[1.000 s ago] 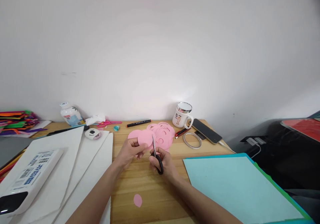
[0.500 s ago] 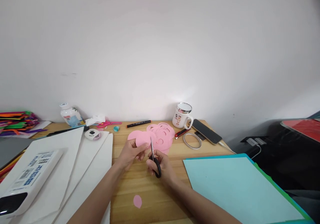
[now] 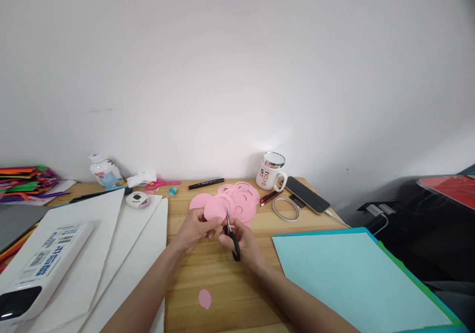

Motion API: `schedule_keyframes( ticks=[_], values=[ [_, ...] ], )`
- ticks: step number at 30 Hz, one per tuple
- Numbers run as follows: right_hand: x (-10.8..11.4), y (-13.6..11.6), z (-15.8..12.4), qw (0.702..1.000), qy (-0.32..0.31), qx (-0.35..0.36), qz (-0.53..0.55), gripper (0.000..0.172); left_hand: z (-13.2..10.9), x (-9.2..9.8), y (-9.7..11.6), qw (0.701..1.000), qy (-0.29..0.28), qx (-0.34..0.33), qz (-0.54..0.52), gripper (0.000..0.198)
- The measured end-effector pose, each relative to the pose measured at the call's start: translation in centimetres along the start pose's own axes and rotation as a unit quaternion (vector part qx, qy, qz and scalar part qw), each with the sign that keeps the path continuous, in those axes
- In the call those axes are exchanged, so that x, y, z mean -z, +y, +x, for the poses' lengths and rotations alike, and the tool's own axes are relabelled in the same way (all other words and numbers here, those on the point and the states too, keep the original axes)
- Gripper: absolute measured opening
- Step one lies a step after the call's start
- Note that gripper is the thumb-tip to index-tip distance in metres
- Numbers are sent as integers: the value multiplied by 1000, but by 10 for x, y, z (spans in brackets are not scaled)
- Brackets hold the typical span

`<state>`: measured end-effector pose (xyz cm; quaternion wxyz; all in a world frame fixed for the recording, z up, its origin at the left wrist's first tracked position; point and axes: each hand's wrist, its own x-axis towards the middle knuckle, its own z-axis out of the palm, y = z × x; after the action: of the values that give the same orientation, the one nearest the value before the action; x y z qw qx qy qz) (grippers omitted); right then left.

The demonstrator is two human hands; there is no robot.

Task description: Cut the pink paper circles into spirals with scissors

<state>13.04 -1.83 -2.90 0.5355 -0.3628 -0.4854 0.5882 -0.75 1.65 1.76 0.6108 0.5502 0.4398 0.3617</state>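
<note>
My left hand (image 3: 197,229) pinches a pink paper circle (image 3: 215,209) by its lower edge. Black-handled scissors (image 3: 233,241) are in my right hand (image 3: 243,246), with fingers in the loops and the blades pointing away from me across the right part of the circle. Behind it lies a heap of pink paper pieces (image 3: 243,202), some with round holes cut out, and another pink circle (image 3: 198,201) at its left. A small pink petal-shaped piece (image 3: 205,299) rests on the wooden table (image 3: 226,293) nearer to me.
Left are white sheets (image 3: 141,263) under a white box-like device (image 3: 44,268), a bottle (image 3: 106,170) and pink scissors (image 3: 163,183). A marker (image 3: 206,184), mug (image 3: 270,172), tape ring (image 3: 285,209) and phone (image 3: 308,196) lie behind. Light-blue paper (image 3: 352,278) covers the right.
The scissors and my right hand have shifted slightly right. The pink circle in my left hand has turned and tilted a little, and the blades look closer together.
</note>
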Motion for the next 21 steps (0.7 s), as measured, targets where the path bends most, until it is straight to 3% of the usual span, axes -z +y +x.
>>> schedule_keyframes(
  ticks=[21],
  values=[
    [0,-2,-2,1000,0,-11,-12,32,1,4,5,1000,25,-7,-12,27]
  ],
)
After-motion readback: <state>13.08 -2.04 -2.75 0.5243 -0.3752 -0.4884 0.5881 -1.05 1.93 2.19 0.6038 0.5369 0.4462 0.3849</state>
